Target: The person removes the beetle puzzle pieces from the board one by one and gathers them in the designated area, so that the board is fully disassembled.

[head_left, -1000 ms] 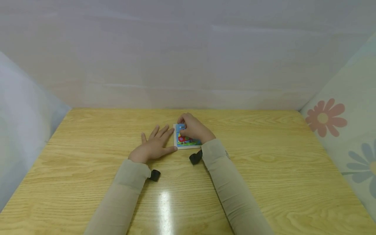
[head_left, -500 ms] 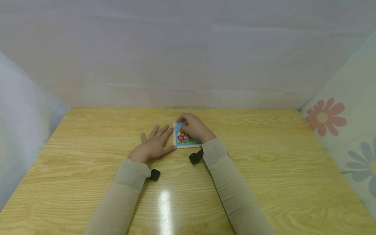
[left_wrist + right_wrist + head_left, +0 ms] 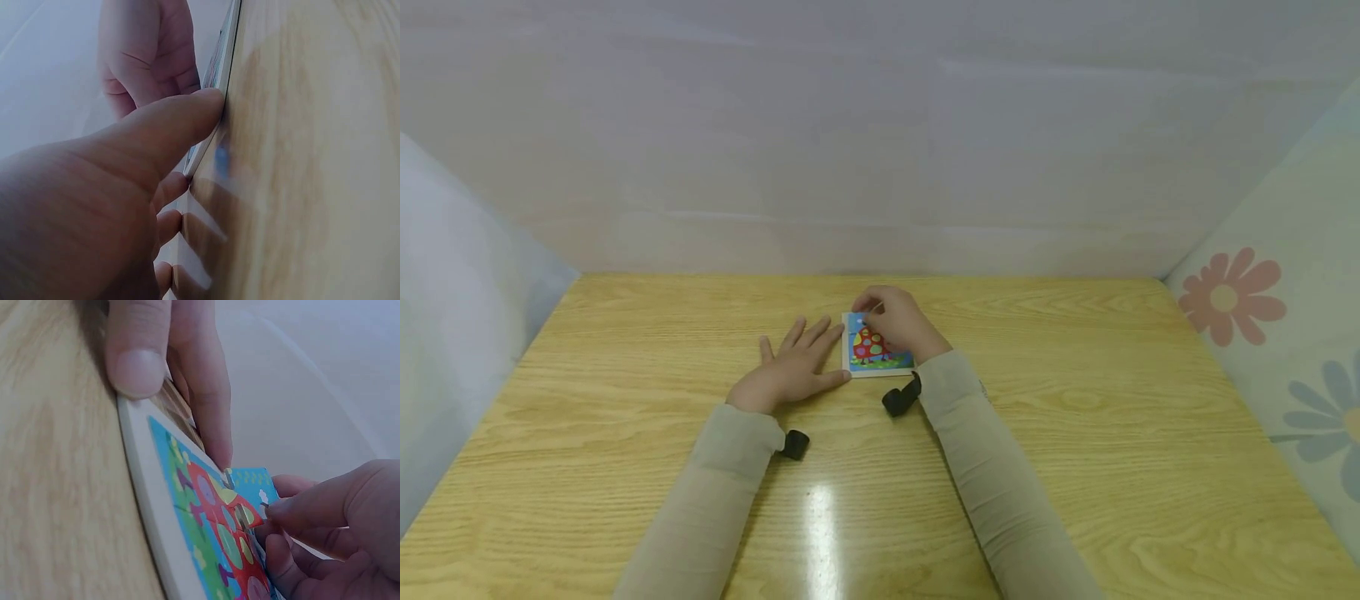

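Puzzle [image 3: 871,353] is red, blue and green, right hand [image 3: 898,318] pinching one piece [image 3: 249,481], left hand [image 3: 788,373] splayed.

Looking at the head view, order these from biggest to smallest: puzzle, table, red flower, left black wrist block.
Table
Red flower
Puzzle, partly covered by the right hand
Left black block

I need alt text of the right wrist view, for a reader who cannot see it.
A right hand pinches a blue and red puzzle piece, tilted at the far edge of a colourful, white-rimmed puzzle board. At the top, a left hand rests its thumb against the board; a wood-grain tabletop lies at left.
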A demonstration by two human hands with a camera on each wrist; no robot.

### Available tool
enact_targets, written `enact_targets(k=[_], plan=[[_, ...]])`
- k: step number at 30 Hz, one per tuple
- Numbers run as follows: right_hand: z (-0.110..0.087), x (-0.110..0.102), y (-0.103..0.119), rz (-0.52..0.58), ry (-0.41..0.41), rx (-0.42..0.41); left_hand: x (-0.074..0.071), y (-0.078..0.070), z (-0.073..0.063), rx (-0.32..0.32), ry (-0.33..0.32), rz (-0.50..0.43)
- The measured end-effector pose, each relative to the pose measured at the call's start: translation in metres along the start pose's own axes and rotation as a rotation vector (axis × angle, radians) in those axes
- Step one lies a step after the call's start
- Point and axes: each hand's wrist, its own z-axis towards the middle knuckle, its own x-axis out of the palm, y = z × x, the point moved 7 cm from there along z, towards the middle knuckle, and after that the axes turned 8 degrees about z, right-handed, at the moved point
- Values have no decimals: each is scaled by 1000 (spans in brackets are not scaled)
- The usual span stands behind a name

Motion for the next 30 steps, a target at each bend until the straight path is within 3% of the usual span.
enact_targets(k=[15, 24, 30], plan=[[0, 1, -3, 42, -19, 35, 2, 1, 0, -2, 6, 10], [0, 1, -3, 62, -72, 65, 1, 0, 0, -3, -1, 4], [-2, -1, -6, 140, -82, 57, 1, -1, 0, 3, -8, 3]])
